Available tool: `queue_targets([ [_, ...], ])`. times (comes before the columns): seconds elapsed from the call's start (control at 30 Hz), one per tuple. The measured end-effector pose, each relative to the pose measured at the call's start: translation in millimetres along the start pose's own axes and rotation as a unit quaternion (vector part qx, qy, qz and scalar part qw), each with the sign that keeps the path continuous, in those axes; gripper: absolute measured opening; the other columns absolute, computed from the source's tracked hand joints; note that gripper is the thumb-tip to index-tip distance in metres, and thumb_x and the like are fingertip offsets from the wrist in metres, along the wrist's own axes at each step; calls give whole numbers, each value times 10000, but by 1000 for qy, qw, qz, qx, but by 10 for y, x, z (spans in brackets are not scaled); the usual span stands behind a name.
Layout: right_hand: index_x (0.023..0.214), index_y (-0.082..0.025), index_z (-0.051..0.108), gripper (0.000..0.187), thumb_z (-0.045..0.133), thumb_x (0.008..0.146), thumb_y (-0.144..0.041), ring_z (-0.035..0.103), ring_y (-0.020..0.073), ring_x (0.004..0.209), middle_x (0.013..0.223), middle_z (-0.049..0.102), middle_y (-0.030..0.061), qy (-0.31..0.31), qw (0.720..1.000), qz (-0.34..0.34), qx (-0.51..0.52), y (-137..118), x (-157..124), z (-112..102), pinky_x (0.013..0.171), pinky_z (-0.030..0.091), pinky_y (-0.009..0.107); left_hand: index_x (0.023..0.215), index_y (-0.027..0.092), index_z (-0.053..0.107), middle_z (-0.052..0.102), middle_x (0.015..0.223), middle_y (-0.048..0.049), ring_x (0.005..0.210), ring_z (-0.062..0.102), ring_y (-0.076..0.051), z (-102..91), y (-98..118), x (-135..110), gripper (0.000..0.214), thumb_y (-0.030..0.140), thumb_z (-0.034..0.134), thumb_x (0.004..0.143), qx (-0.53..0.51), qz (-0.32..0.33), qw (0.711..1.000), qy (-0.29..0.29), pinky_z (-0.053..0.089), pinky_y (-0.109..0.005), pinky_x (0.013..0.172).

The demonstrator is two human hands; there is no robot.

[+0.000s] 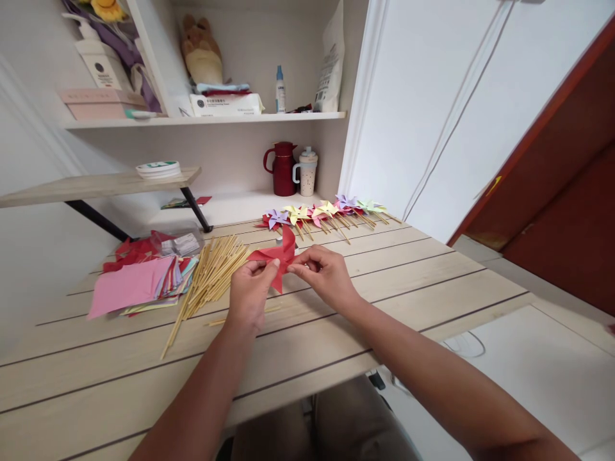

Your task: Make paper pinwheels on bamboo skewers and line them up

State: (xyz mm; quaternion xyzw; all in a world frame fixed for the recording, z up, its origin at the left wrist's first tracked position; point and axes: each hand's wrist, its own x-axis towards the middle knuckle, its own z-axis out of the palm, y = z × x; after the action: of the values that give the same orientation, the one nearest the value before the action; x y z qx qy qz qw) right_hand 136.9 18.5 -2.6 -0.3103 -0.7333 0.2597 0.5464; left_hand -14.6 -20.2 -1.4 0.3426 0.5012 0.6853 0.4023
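A red paper pinwheel (pixel 287 242) is held up over the middle of the table, its blades folded. My left hand (pixel 250 291) pinches it from the left, thumb near its centre. On the other side, my right hand (pixel 327 272) is closed with thumb and forefinger together at the pinwheel's right edge; whether a small part sits between those fingertips is hidden. Just left of my left hand lies a loose heap of thin wooden sticks (pixel 216 269). One or two more sticks (pixel 271 310) lie near my left wrist.
Finished pinwheels on sticks (pixel 298 214) lie in a row at the table's back. Stacked coloured paper (pixel 129 285), red paper pieces (pixel 139 250) and a clear plastic pack (pixel 185 244) are at left. Behind stand a red jug (pixel 284 169), a cup (pixel 308 173) and a small raised shelf (pixel 103 186).
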Motion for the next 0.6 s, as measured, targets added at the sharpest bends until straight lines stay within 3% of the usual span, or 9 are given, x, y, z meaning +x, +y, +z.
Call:
queue_targets([
  [0.1,849,-224,733,190,715,877,-411,446,149,621,652,493,-19,39,999,10,9,-4,7,-50,613,384,301,761,138,744,735,755,-38,712,648,-135,-54,-10,72,283,320,876,588,-25,-3,999,36,518,-250,701],
  [0.27,1061,-240,704,302,616,929,-497,539,184,800,931,622,47,87,992,64,71,75,49,-140,730,473,324,673,157,678,696,703,-10,669,633,-112,-155,14,158,277,277,886,534,-99,-50,992,60,515,-222,646],
  [0.4,1179,-247,670,389,624,911,-526,579,209,990,1142,642,72,77,985,108,106,158,70,-134,904,485,363,662,155,677,700,695,-13,663,630,-109,-192,-15,181,281,281,887,526,-99,-56,992,55,517,-223,656],
  [0.6,1395,-234,552,683,716,819,-562,546,269,1271,1343,619,125,12,971,182,152,160,67,-67,1074,423,449,760,141,756,726,724,-45,671,634,-134,-162,-103,156,255,347,838,634,45,21,998,39,487,-243,662],
])
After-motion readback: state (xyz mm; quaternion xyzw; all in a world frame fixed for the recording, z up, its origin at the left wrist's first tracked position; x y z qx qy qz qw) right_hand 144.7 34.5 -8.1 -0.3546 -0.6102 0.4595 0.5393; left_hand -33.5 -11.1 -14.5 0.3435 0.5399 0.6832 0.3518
